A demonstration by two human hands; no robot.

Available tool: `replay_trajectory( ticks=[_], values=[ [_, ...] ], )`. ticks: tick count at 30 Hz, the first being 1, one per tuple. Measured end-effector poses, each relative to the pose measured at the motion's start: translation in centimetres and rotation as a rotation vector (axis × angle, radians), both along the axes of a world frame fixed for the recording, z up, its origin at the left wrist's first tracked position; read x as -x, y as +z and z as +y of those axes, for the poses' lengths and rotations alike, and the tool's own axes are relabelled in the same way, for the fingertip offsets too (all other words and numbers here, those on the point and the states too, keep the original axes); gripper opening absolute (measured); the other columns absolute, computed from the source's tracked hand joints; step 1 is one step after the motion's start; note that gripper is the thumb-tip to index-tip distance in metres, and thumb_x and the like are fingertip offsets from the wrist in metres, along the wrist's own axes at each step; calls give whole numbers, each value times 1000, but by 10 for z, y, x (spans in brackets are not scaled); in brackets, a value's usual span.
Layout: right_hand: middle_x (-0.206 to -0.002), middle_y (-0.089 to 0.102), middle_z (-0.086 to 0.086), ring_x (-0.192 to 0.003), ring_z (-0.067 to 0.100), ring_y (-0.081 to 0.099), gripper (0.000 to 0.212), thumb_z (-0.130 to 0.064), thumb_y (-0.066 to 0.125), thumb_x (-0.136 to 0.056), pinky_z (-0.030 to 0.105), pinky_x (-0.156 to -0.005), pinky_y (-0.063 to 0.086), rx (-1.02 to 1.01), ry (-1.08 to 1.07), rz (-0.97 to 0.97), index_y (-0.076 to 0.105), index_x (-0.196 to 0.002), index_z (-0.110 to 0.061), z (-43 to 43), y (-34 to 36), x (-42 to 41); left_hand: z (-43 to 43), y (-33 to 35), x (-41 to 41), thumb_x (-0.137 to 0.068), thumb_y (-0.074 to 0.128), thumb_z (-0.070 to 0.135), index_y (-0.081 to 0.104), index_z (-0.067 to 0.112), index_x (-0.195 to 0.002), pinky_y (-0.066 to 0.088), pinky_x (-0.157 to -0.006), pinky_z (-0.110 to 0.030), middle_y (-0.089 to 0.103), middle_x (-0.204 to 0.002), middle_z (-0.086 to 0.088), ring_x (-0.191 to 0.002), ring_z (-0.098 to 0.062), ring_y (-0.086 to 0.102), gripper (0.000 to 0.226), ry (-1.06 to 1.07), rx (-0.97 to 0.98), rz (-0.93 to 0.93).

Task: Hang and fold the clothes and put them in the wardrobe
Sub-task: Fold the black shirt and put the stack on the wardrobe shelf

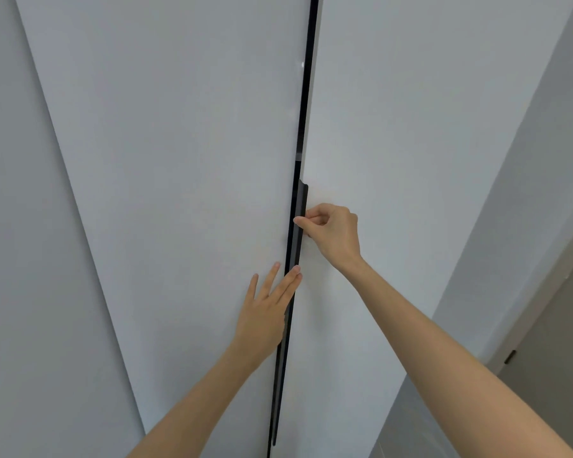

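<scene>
Two tall white wardrobe doors fill the view, the left door (179, 160) and the right door (411, 143), with a narrow dark gap between them. A long dark strip handle (299, 233) runs down the right door's inner edge. My right hand (333, 233) grips this handle with curled fingers and the thumb on its front. My left hand (265, 309) lies flat against the left door, its straight fingertips reaching the gap beside the handle. No clothes are in view.
Another white panel (30, 226) stands at the far left. To the right a grey wall (526, 193) runs back to a door frame (543, 309) with a dark hinge at the lower right.
</scene>
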State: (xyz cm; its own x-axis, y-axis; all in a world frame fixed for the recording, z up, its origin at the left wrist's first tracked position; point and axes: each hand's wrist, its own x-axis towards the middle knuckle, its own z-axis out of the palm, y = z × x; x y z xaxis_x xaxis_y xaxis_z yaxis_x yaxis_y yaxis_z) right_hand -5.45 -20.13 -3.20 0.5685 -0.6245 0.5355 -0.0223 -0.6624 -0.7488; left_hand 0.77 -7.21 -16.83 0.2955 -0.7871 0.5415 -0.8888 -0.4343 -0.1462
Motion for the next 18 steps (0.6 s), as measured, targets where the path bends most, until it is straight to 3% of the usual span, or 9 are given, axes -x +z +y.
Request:
replay_trajectory(
  ticks=[13,18],
  values=[
    [-67,66,-9,-63,5,63,12,-24,74,-80,20,-67,52,45,31,11,65,-74,-20,-40,-2,-50,-39,-6,-62,-68,45,-7,26,18,-149,27,-108,-59,18,-157,3,-143,-26,20,86,31,-38,-169],
    [-66,66,-8,-63,7,63,13,-22,75,-79,21,-67,53,44,48,-5,64,-72,-20,-43,-3,-51,-41,-8,-62,-66,53,-6,24,17,-149,32,-107,-56,16,-158,3,-144,-26,20,92,44,-49,-114]
  ],
)
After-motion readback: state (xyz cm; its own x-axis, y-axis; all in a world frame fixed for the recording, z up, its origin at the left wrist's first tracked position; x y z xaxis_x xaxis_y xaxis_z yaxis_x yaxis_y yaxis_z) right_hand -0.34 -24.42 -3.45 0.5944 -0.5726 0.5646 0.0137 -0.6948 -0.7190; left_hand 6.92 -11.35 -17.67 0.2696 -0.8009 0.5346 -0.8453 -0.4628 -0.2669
